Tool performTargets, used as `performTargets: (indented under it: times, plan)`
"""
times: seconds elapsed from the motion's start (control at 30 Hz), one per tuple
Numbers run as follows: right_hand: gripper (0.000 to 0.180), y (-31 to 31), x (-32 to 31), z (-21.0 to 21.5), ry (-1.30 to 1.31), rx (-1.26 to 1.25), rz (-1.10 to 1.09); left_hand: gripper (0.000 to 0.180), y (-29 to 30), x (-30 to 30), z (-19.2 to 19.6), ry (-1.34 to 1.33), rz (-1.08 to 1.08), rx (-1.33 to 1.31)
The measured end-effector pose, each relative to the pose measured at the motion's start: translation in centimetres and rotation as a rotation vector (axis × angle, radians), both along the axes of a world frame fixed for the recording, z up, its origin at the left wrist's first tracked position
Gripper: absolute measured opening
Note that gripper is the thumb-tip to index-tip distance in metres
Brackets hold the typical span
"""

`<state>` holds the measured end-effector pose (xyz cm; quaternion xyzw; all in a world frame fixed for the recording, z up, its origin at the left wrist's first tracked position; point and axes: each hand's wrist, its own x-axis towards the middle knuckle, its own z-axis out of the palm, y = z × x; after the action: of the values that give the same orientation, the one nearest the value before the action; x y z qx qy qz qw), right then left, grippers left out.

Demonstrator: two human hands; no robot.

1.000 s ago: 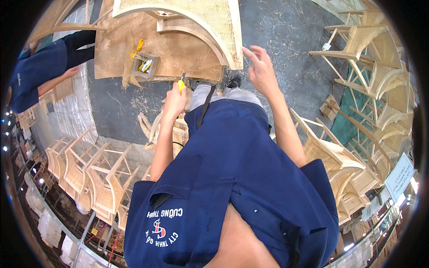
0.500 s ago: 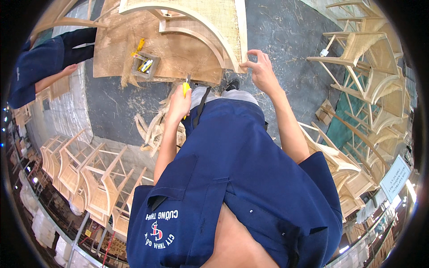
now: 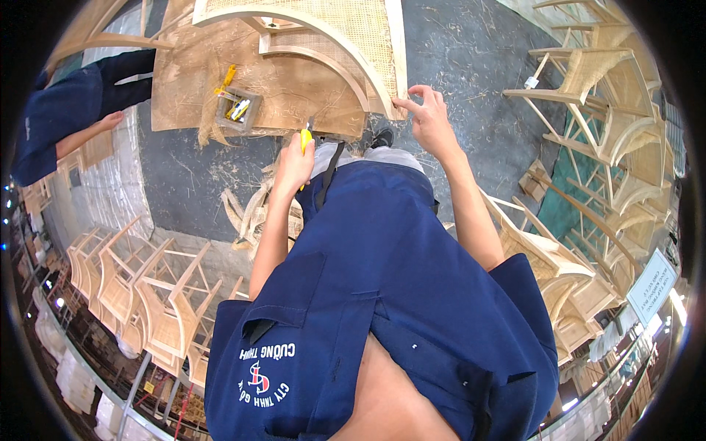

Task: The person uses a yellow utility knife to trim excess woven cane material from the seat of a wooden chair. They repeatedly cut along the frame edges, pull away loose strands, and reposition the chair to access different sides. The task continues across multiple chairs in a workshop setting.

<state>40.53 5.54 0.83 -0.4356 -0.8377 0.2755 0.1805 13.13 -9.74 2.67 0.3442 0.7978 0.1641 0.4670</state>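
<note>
My left hand (image 3: 294, 163) is closed round a yellow utility knife (image 3: 306, 140), its blade pointing away from me near the worktable's front edge. My right hand (image 3: 430, 121) reaches to the near corner of a pale wooden chair frame (image 3: 346, 45) with woven cane panels. Its thumb and index finger are at the corner's edge, the other fingers loosely curled; whether they pinch a strand there is too small to tell. The frame lies on the brown-covered worktable (image 3: 176, 103), its curved rail toward me.
A small open box (image 3: 250, 117) of tools sits on the table, a yellow tool (image 3: 229, 75) beside it. Cane scraps (image 3: 254, 213) lie on the grey floor. Rows of chairs (image 3: 158, 309) stand at both sides. A person in dark blue (image 3: 66, 110) is at the left.
Almost nothing differs. The view has shifted slightly; my left hand still holds the knife and my right hand stays at the frame's corner.
</note>
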Motion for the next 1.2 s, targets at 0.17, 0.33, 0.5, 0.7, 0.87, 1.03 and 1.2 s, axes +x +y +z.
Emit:
performTargets:
  times: [0.17,0.33,0.5,0.7,0.87,1.03,1.2]
  plan:
    - [0.051,-0.2,0.4,0.1,-0.046,0.023,0.090,0.034,0.1,-0.1,0.1,-0.028,0.007,-0.014]
    - [0.028,0.1,-0.4,-0.3,0.094,-0.164,0.030,0.033,0.0,-0.1,-0.4,-0.021,0.010,-0.031]
    - [0.011,0.6,-1.5,0.2,0.036,-0.237,-0.002,0.028,-0.2,0.1,-0.8,0.002,0.033,0.001]
    - [0.013,0.8,-1.4,0.2,0.016,-0.228,-0.008,0.031,0.1,0.1,-0.9,0.009,0.050,0.024]
    - [0.011,0.5,3.4,0.6,-0.227,-0.362,0.192,0.030,-0.1,-0.4,-1.0,0.011,0.064,0.011]
    - [0.020,-0.3,4.4,2.1,-0.516,-0.280,0.024,0.028,-0.8,-0.7,-1.6,0.003,0.088,0.011]
    - [0.036,1.0,-0.3,1.7,0.039,-0.390,-0.168,0.029,-0.2,-0.9,-1.9,0.000,0.063,0.020]
